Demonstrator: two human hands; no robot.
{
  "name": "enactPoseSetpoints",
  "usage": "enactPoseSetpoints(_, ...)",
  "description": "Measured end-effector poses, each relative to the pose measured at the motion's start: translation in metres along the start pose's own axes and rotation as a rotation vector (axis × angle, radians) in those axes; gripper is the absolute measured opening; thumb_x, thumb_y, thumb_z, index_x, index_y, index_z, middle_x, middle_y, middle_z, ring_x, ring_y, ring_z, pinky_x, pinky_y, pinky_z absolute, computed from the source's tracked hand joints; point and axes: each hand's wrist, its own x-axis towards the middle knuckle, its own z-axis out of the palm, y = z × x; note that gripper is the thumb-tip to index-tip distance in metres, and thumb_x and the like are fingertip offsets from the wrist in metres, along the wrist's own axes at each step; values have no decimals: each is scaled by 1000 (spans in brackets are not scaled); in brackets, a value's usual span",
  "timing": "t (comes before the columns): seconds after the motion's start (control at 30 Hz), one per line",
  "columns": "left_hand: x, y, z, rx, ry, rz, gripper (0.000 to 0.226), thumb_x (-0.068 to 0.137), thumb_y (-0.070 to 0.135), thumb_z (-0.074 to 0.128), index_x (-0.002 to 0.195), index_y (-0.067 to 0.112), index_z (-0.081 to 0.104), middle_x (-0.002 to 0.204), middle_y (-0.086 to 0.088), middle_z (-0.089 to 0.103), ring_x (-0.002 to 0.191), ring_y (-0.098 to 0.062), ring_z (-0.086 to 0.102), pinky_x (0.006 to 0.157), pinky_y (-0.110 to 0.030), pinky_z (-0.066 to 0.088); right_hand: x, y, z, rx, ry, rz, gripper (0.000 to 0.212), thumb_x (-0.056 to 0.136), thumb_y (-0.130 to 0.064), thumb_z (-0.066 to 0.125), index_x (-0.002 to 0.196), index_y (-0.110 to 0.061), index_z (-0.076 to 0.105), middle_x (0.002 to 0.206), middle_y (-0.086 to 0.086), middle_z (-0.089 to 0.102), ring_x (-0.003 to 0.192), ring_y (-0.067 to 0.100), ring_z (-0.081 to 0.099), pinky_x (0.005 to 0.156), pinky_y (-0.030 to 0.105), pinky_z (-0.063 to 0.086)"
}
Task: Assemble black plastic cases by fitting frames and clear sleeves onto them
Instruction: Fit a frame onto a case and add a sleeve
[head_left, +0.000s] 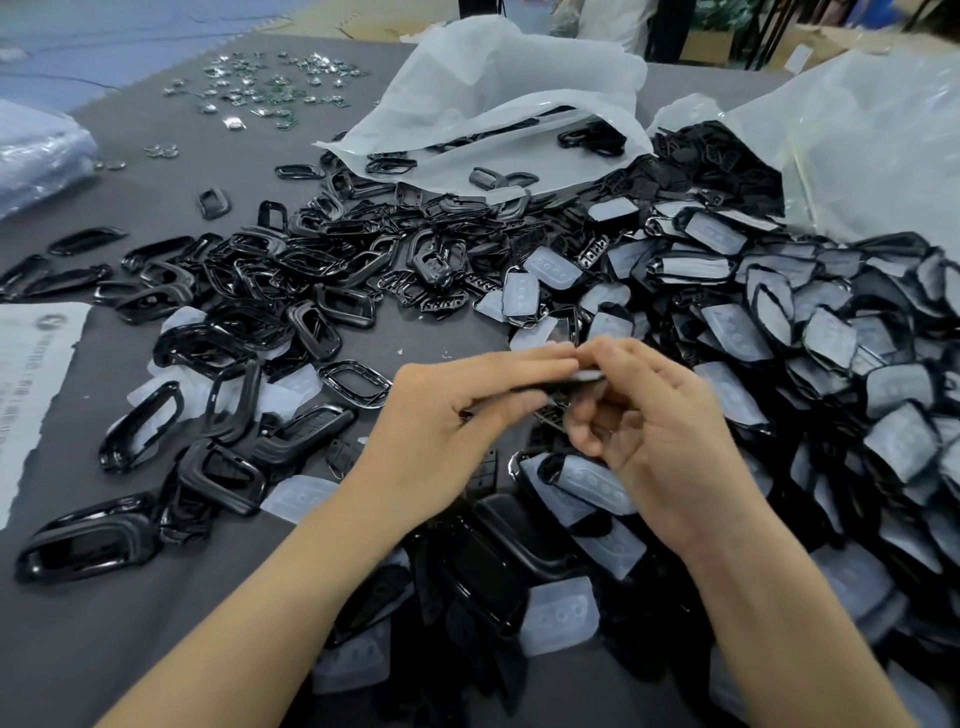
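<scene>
- While black frames (311, 270) litter the bench (78, 649), the left hand (452, 410) pinches a black case (587, 375) near its front edge.
- Right hand (665, 436) grasps the case's other end.

The black piece (584, 375) (possibly a frame) is mostly hidden between the two hands (660, 431).
</scene>
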Motion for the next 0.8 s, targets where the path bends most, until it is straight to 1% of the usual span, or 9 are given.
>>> enactPoseSetpoints(0.03,-1,1,-1,-103,30,-83,28,87,11,64,112,20,71,114,0,71,104,-12,65,95,-25,46,0,-1,0,62,-39,9,16,85,-25,59,81,-11,67,57,3,55,50,14,54,47,21,43)
enactPoseSetpoints(0.1,-1,3,-2,-283,94,-206,26,82,20,65,104,30,74,98,-1,76,89,-17,66,85,-33,53,0,-2,-2,103,-83,-3,16,79,-27,64,83,-12,68,60,1,56,55,13,53,50,20,44)
enactPoseSetpoints(0.13,-1,3,-1,-378,111,-244,25,79,21,64,99,30,76,94,0,76,88,-16,68,84,-30,55,0,-3,-2,91,-86,-16,13,76,-27,66,81,-16,70,62,0,56,56,12,52,51,20,44)
enactPoseSetpoints(0.2,0,3,1,-619,110,-324,25,76,17,63,98,19,75,94,-4,76,91,-18,71,81,-26,57,0,-3,-2,43,-80,-46,8,76,-25,68,80,-22,74,67,-2,58,58,9,50,53,19,44)
enactPoseSetpoints(0.27,0,4,2,-775,89,-385,29,77,14,62,104,8,71,99,-11,75,95,-23,71,78,-25,57,0,-2,0,23,-73,-62,11,78,-24,64,79,-24,75,70,-5,61,59,7,49,54,19,44)
enactPoseSetpoints(0.4,1,5,0,-897,26,-474,33,75,18,67,106,5,72,102,-17,73,96,-28,71,75,-27,58,0,-1,2,22,-57,-59,13,75,-24,62,71,-21,74,64,-6,60,54,5,47,52,17,43)
enactPoseSetpoints(0.6,2,3,0,-1013,-24,-530,35,72,17,68,104,2,72,102,-19,72,94,-29,72,75,-28,58,0,0,5,129,-19,5,17,74,-20,60,69,-11,74,57,-3,58,51,3,44,54,16,45)
enactPoseSetpoints(0.7,2,2,0,-962,-10,-533,27,79,15,63,102,5,73,99,-18,73,92,-27,72,75,-26,58,0,0,6,166,-1,60,20,72,-19,60,77,-2,70,59,0,60,53,5,45,55,17,45)
enactPoseSetpoints(0.8,2,0,3,-940,14,-559,29,79,16,59,101,6,73,98,-16,74,91,-24,73,75,-25,58,1,1,4,166,57,109,27,71,-19,63,84,3,67,67,5,60,59,8,47,55,17,48)
